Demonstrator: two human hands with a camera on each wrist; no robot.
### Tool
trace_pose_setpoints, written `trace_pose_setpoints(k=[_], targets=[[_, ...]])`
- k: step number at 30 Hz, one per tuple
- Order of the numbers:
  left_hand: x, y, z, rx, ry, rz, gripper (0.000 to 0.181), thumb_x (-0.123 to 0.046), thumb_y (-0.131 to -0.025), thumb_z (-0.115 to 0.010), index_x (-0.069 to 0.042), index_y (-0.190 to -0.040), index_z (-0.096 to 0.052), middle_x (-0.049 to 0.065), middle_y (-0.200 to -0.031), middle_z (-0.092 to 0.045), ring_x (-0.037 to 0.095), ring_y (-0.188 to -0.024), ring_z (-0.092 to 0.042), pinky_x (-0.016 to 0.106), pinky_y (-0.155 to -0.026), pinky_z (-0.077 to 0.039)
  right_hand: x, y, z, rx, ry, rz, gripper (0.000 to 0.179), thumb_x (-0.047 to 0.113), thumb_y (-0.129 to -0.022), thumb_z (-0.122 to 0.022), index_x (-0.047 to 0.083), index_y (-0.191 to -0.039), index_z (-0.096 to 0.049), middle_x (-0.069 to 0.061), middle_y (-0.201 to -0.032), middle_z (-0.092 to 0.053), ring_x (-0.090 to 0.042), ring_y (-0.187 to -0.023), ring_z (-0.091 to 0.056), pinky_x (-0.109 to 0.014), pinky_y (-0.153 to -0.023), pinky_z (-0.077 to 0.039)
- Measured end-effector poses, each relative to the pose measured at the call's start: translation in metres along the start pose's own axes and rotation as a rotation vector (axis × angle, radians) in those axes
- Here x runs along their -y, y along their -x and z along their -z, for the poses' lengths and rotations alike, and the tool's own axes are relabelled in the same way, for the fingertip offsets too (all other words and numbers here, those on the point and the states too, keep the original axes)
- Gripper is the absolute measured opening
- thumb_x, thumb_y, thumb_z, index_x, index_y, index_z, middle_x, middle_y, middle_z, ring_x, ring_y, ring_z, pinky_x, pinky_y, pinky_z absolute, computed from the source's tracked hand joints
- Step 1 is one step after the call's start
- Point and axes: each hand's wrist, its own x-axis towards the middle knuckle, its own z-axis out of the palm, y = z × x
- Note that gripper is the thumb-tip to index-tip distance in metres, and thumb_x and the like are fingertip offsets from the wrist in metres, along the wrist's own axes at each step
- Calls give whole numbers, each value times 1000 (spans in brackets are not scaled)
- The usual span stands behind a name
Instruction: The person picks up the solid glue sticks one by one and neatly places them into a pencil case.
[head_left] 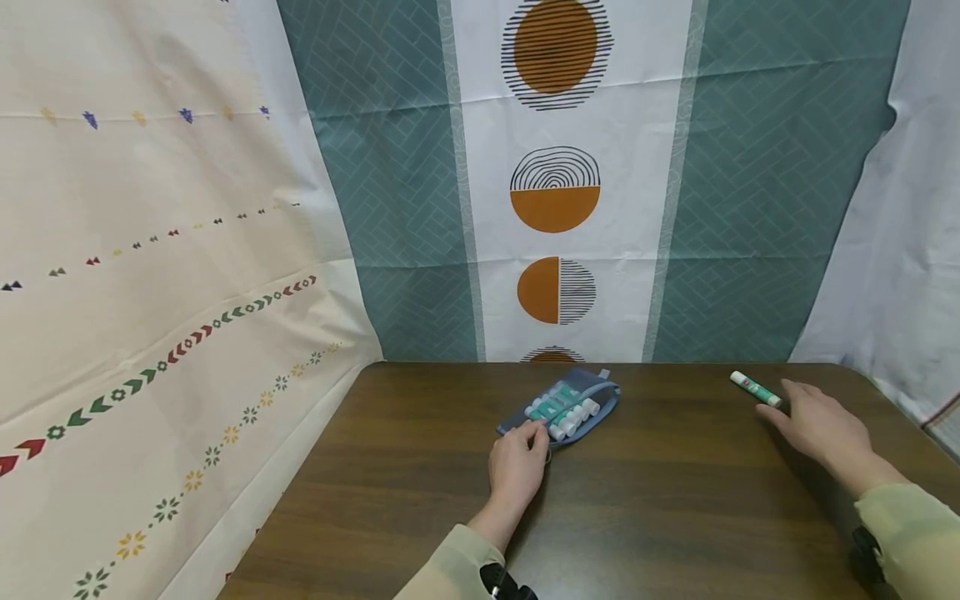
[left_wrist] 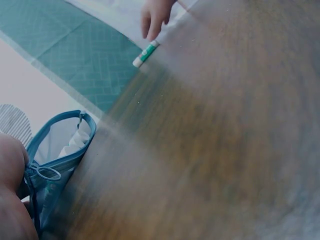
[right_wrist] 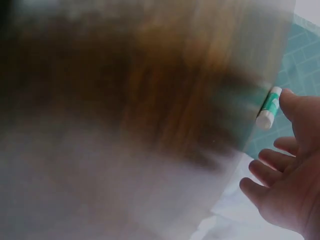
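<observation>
A blue zip pouch [head_left: 579, 382] with a see-through side lies on the table, its mouth open to the right. Inside it are several green-and-white glue sticks [head_left: 564, 407]. My left hand [head_left: 516, 465] pinches the pouch's near edge by the zip, close to the loop-shaped pull [left_wrist: 47, 173]. A single glue stick [head_left: 755, 388], green with white ends, lies at the far right of the table. Beside it is my right hand [head_left: 825, 429], fingers spread and nothing held. In the right wrist view the thumb is close to that glue stick [right_wrist: 270, 107]; whether they touch I cannot tell.
The brown wooden table [head_left: 645, 508] reaches back to a hanging green and white cloth [head_left: 750, 208] with orange circles. A cream patterned cloth [head_left: 187, 250] hangs along the left side, and a white cloth [head_left: 900, 275] on the right.
</observation>
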Motion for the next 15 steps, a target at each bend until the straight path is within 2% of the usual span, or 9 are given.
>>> trace_pose_setpoints(k=[4,10,15], targets=[[-1,0,1,11,9,4,22,-20,-107,-68,-20,-113,-89,4,-125,-81,36,-129,-72,59,-111,-55,-4,-3,0,39,0,-19,98,60,-112,-54,-25,-154,-34,-53,-150,-36,-74,-133,-40,-82,-92,-46],[0,0,0,11,7,-2,23,-20,-108,-67,-20,-113,-89,1,-124,-81,31,-128,-73,56,-112,-55,-7,-6,1,59,-8,-28,94,58,-112,-54,-26,-151,-37,-55,-147,-38,-73,-131,-43,-80,-90,-48],[0,0,0,8,5,-3,23,-21,-107,-68,-19,-115,-89,6,-126,-81,35,-128,-73,57,-111,-55,-10,-7,1,74,-16,-25,92,56,-113,-53,-27,-149,-38,-55,-146,-39,-73,-131,-43,-80,-93,-47]])
